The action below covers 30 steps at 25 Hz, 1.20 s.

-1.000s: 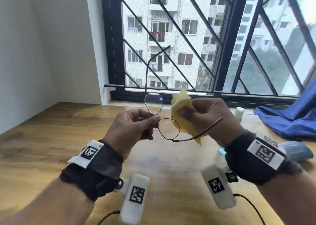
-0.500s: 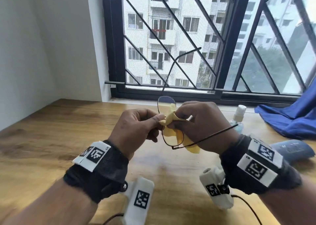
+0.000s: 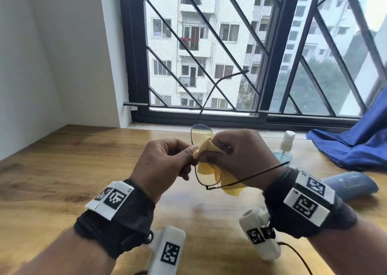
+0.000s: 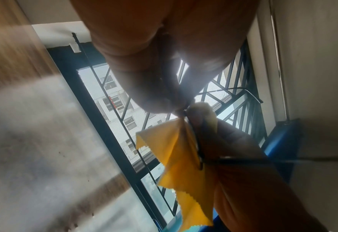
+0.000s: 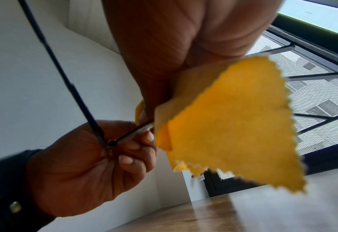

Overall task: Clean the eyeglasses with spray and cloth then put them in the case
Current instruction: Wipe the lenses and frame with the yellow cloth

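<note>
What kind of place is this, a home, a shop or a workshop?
Probably a room in a flat, several floors up. A wooden table stands against a barred window facing apartment blocks, beside a plain white wall. Nothing suggests a shop or workshop.

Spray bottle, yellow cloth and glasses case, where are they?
spray bottle [image 3: 285, 147]: head view, on its neck.
yellow cloth [image 5: 233, 122]: right wrist view, on its flat middle.
glasses case [image 3: 351, 183]: head view, on its blue top.

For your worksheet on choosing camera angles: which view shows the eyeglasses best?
The head view: the eyeglasses appear whole, both lenses and arms. The left wrist view shows only thin frame wire beside the cloth; the right wrist view shows one arm and the hinge near the left hand.
</note>
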Each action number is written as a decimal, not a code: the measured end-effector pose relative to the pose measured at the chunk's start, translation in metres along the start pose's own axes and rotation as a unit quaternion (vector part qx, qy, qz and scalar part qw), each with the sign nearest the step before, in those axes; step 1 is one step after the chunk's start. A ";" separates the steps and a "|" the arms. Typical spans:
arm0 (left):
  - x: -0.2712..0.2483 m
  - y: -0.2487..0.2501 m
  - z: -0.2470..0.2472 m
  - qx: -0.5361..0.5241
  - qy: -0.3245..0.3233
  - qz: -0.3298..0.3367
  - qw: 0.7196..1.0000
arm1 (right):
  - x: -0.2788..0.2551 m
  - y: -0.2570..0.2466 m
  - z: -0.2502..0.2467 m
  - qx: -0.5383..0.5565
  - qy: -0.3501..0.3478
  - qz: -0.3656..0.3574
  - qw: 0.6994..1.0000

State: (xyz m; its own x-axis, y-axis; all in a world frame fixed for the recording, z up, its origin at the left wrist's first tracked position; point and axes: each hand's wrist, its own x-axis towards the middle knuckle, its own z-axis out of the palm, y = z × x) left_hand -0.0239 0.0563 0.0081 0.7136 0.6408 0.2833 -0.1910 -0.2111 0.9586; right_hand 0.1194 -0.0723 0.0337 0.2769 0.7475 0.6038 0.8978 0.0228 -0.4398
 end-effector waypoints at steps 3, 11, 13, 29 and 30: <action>0.003 0.001 -0.003 0.003 0.021 -0.008 1.000 | 0.001 0.004 -0.002 0.024 -0.032 -0.015 0.999; 0.002 -0.003 -0.005 0.046 0.026 -0.008 0.999 | 0.004 0.003 -0.009 0.159 -0.137 0.064 0.976; 0.001 -0.001 -0.003 0.045 0.020 -0.003 0.999 | 0.005 0.004 -0.009 0.110 -0.129 0.039 0.985; -0.002 0.003 0.002 -0.058 0.010 -0.002 0.998 | -0.001 -0.002 -0.004 -0.006 -0.012 -0.075 0.997; -0.003 0.004 0.004 -0.066 0.003 -0.004 0.998 | -0.001 -0.002 -0.004 -0.007 -0.002 -0.066 0.998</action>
State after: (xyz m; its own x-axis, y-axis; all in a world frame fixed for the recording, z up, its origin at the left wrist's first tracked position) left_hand -0.0245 0.0502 0.0113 0.7110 0.6469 0.2756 -0.2731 -0.1072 0.9560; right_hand 0.1189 -0.0754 0.0367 0.1552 0.7412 0.6531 0.9307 0.1119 -0.3482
